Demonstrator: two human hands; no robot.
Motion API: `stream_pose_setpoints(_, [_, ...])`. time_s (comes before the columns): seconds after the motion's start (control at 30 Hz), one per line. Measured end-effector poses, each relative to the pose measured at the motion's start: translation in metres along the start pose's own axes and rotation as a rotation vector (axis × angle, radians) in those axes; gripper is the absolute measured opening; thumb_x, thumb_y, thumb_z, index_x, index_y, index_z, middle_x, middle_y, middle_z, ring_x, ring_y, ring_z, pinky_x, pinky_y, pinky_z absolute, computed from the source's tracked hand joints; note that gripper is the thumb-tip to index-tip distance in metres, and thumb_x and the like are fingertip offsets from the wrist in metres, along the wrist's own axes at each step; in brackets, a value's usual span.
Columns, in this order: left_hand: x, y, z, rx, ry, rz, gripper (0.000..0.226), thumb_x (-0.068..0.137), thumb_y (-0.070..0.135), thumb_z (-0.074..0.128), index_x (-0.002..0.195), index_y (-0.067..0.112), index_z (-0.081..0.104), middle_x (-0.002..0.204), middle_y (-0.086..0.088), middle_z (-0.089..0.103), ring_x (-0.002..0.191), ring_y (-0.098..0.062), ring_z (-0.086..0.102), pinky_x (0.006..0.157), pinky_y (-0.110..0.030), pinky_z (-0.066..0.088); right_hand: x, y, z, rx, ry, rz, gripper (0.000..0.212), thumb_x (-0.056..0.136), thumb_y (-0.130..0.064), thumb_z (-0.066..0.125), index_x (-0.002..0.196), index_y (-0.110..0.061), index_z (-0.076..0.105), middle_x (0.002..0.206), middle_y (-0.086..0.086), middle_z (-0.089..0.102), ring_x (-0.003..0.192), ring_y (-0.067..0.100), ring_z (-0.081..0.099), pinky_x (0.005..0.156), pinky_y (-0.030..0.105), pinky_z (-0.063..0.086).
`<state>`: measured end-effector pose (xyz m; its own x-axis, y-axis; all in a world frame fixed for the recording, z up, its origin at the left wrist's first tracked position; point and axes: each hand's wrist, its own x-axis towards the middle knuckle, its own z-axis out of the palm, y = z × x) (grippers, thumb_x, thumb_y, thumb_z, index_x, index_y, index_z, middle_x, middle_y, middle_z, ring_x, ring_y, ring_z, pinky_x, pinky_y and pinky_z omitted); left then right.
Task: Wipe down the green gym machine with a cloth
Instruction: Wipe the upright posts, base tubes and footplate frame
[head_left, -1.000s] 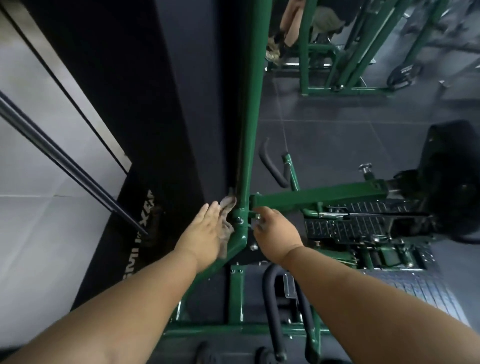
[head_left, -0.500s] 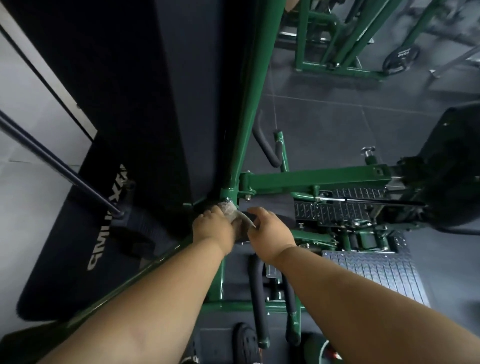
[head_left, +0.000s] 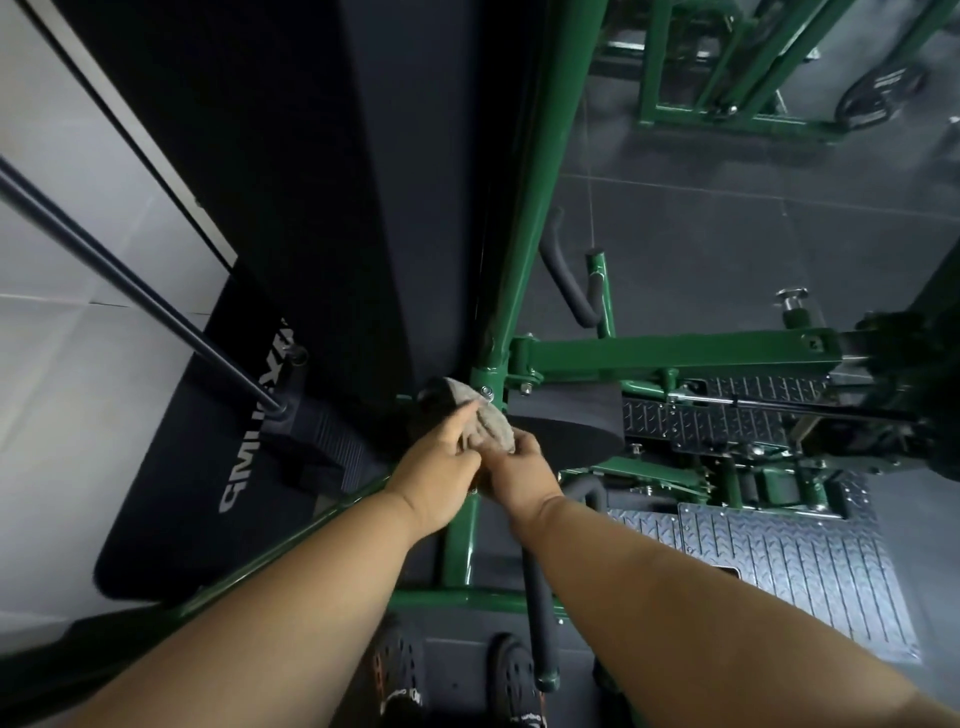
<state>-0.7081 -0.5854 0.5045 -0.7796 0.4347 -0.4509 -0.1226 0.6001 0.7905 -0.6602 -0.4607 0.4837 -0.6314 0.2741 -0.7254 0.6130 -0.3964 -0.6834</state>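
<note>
Both hands meet on the cloth (head_left: 485, 423), bunched against the green machine (head_left: 530, 244) just below its bolted joint. The left hand (head_left: 439, 467) pinches it between thumb and fingers; the right hand (head_left: 519, 475) curls its fingers around its lower edge.

The floor (head_left: 727, 249) is laid with large dark grey tiles, faintly glossy under soft, dim light. On the left rises a pale wall (head_left: 62, 405) crossed by a dark slanting bar (head_left: 130, 291). A black mat (head_left: 208, 467) with pale lettering lies below it. More green frames (head_left: 727, 104) stand farther back.
</note>
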Motion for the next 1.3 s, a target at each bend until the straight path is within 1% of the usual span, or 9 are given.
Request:
stream_pose_setpoints(0.2, [-0.009,-0.060,-0.027,0.666,0.066,-0.013,0.074,0.102,0.061,0.046,0.166,0.031,0.021,0.155,0.000,0.049,0.139,-0.023,0.045,0.111,-0.037,0.044,0.022,-0.031,-0.022,-0.453,0.348,-0.331,0.012,0.094,-0.022,0.066,0.101,-0.021,0.057,0.094,-0.004,0.069,0.087,0.020,0.068,0.077,0.030,0.051])
stream_pose_setpoints(0.33, [-0.006,-0.077,-0.023,0.911,0.130,0.070,0.072,0.100,0.069,0.035,0.157,0.026,0.036,0.126,0.002,0.066,0.117,-0.022,0.056,0.098,-0.038,0.049,0.041,-0.061,-0.013,-0.390,0.311,-0.376,0.046,0.090,-0.029,0.078,0.122,-0.034,0.045,0.107,-0.011,0.066,0.091,0.007,0.066,0.074,0.024,0.051])
stream_pose_setpoints(0.47, [-0.004,-0.077,-0.022,0.796,0.134,0.023,0.067,0.095,0.072,0.044,0.148,0.031,0.042,0.122,0.005,0.064,0.113,-0.021,0.058,0.092,-0.039,0.053,0.067,-0.071,0.011,-0.218,0.396,-0.112,0.062,0.083,-0.039,0.085,0.124,-0.023,0.042,0.112,0.005,0.064,0.093,0.025,0.067,0.083,0.035,0.054])
stream_pose_setpoints(0.67, [0.001,-0.074,-0.026,0.729,0.117,-0.033,0.065,0.089,0.075,0.051,0.141,0.036,0.044,0.124,0.008,0.062,0.112,-0.020,0.058,0.087,-0.038,0.052,0.094,-0.065,0.030,-0.474,0.336,-0.007,0.095,0.063,-0.063,0.088,0.134,-0.008,0.057,0.111,0.007,0.072,0.090,0.027,0.072,0.085,0.037,0.060])
stream_pose_setpoints(0.77, [0.003,-0.076,-0.026,0.712,0.109,-0.039,0.066,0.089,0.074,0.052,0.142,0.035,0.044,0.126,0.007,0.060,0.115,-0.021,0.057,0.089,-0.038,0.052,0.100,-0.066,0.023,-0.400,0.299,0.011,0.075,0.071,-0.057,0.088,0.122,-0.006,0.068,0.097,0.006,0.074,0.081,0.024,0.070,0.082,0.036,0.060])
stream_pose_setpoints(0.93, [0.004,-0.079,-0.027,0.690,0.121,-0.027,0.064,0.088,0.074,0.052,0.140,0.037,0.044,0.121,0.009,0.060,0.109,-0.019,0.057,0.087,-0.038,0.052,0.094,-0.057,0.005,-0.313,0.269,-0.046,0.072,0.080,-0.053,0.085,0.135,-0.014,0.060,0.111,0.006,0.074,0.094,0.026,0.070,0.067,0.031,0.053])
stream_pose_setpoints(1.07, [0.004,-0.081,-0.026,0.693,0.149,-0.006,0.062,0.088,0.074,0.051,0.136,0.037,0.046,0.117,0.010,0.060,0.105,-0.017,0.057,0.083,-0.037,0.051,0.087,-0.030,-0.023,-0.271,0.206,-0.060,0.040,0.093,-0.044,0.075,0.125,-0.020,0.067,0.101,-0.001,0.076,0.097,0.023,0.072,0.094,0.042,0.060])
stream_pose_setpoints(1.23, [0.003,-0.078,-0.025,0.686,0.140,-0.001,0.061,0.089,0.073,0.052,0.137,0.036,0.046,0.121,0.008,0.061,0.109,-0.019,0.057,0.084,-0.037,0.050,0.089,-0.019,-0.003,-0.526,0.267,-0.099,0.070,0.097,-0.067,0.047,0.149,-0.022,0.050,0.146,0.009,0.055,0.133,0.033,0.052,0.117,0.043,0.040])
stream_pose_setpoints(1.3, [0.003,-0.077,-0.026,0.689,0.136,-0.006,0.061,0.090,0.072,0.052,0.138,0.035,0.046,0.123,0.007,0.061,0.110,-0.020,0.057,0.084,-0.037,0.049,0.085,-0.011,0.007,-0.339,0.249,-0.118,0.067,0.103,-0.063,0.043,0.158,-0.025,0.037,0.150,0.003,0.050,0.142,0.027,0.046,0.115,0.035,0.034])
